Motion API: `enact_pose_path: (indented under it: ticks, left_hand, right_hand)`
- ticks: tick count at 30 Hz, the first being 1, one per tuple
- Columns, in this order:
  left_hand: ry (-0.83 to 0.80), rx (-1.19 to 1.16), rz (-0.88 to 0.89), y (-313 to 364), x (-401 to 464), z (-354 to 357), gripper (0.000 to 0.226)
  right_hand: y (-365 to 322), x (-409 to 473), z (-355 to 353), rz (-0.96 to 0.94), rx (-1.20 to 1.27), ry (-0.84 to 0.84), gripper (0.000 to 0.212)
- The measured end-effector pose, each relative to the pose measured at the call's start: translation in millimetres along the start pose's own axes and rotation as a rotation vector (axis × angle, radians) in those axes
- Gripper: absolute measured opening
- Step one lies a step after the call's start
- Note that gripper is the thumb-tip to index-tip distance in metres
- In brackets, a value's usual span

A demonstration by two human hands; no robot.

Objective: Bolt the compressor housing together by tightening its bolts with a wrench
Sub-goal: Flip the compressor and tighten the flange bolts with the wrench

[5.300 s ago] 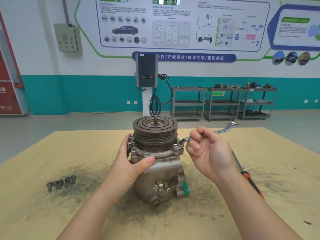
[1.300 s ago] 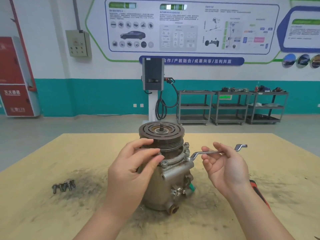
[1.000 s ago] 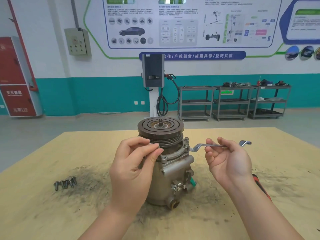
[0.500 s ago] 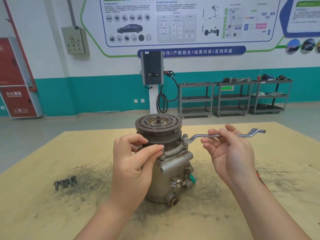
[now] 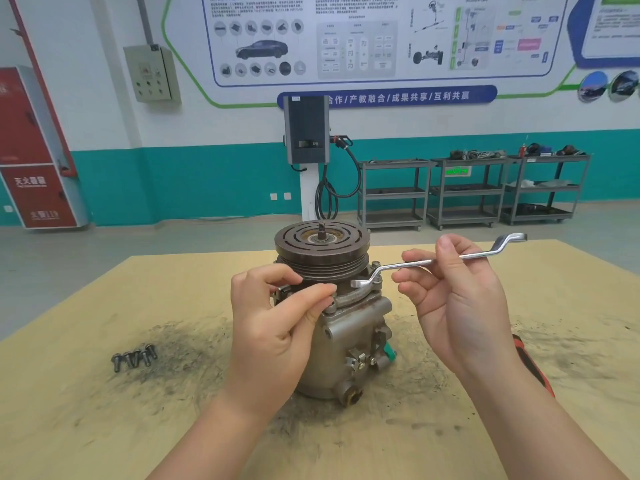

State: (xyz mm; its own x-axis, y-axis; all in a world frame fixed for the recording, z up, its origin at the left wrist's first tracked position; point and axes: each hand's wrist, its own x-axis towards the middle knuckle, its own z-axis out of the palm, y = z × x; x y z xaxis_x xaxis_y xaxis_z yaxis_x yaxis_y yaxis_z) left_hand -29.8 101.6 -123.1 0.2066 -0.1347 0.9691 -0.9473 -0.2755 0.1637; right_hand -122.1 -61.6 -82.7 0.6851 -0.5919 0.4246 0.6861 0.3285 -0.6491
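On the dusty wooden table the compressor stands upright. The left hand grips its flange; the right hand pinches the wrench, shaft running rightward.

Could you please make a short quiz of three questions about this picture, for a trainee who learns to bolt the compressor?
1. True or false: the right hand holds the wrench by its shank.
2. Where do the spare bolts lie? A) on top of the pulley B) on the table, left of the compressor C) in the left hand
3. Fill in: the left hand pinches at the flange just under the ____.

Key:
1. True
2. B
3. pulley
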Motion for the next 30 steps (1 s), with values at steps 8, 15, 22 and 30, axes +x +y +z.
enact_pose_path:
  ticks: [8, 15, 22, 30]
  left_hand:
    - [0.056, 0.150, 0.147, -4.0, 2.0, 1.4, 0.024]
    - [0.081, 0.087, 0.089, -2.6, -1.4, 2.3, 0.015]
    - [0.096, 0.124, 0.117, -1.3, -0.3, 3.9, 0.015]
    - [0.099, 0.137, 0.153, -3.9, 0.6, 3.1, 0.017]
  right_hand:
    - [1.5, -6.3, 5.2, -0.064, -0.020, -0.034, 0.016]
    - [3.0, -10.1, 9.0, -0.107, -0.041, -0.023, 0.019]
    - [4.0, -9.9, 9.9, -0.092, -0.036, 0.004, 0.019]
    - [7.1, -11.6, 10.2, -0.068, -0.033, 0.003, 0.019]
